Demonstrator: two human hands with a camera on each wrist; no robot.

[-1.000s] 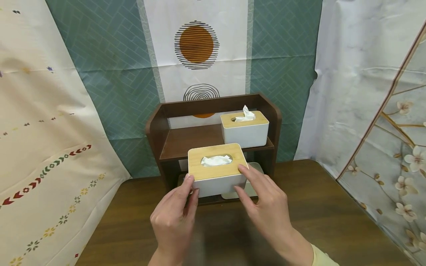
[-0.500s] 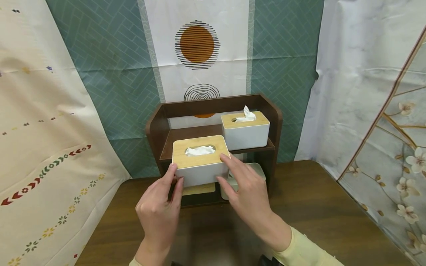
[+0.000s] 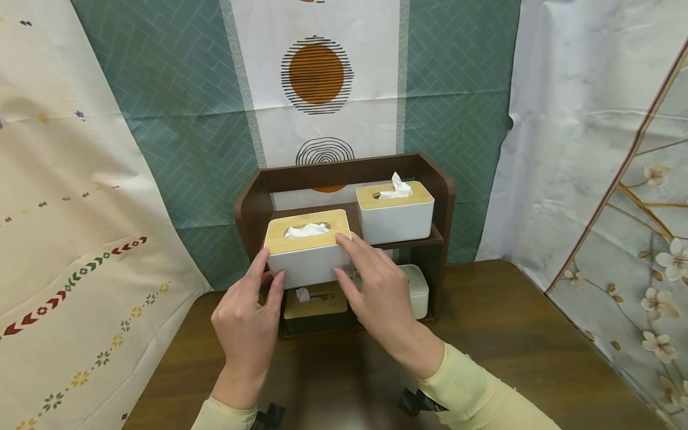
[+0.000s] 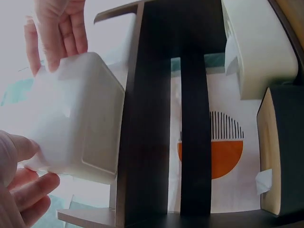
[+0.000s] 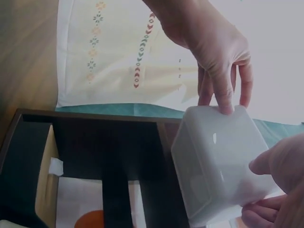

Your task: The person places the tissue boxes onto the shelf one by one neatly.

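Note:
A white tissue box (image 3: 309, 263) with a bamboo lid and a tuft of tissue is held between both hands, in front of the left half of the shelf. My left hand (image 3: 244, 325) grips its left end, thumb on the front face. The right hand (image 3: 378, 295) grips the opposite end in the same way. Both wrist views show the box's white underside (image 4: 57, 114), with fingers on either end (image 5: 221, 71). On the upper shelf at right stands another white tissue box (image 3: 396, 222) with a bamboo lid.
The dark brown two-tier shelf (image 3: 438, 263) stands on a wooden table (image 3: 484, 322). Its lower tier holds a dark tissue box (image 3: 316, 322) with a wooden lid and a pale box (image 3: 418, 292), partly behind my right hand. Patterned cloths (image 3: 177, 167) hang around the back and sides.
Both hands have carried the white tissue box left and upward, toward the upper shelf's left side. The dark tissue box below has come into view. The other boxes stay where they were.

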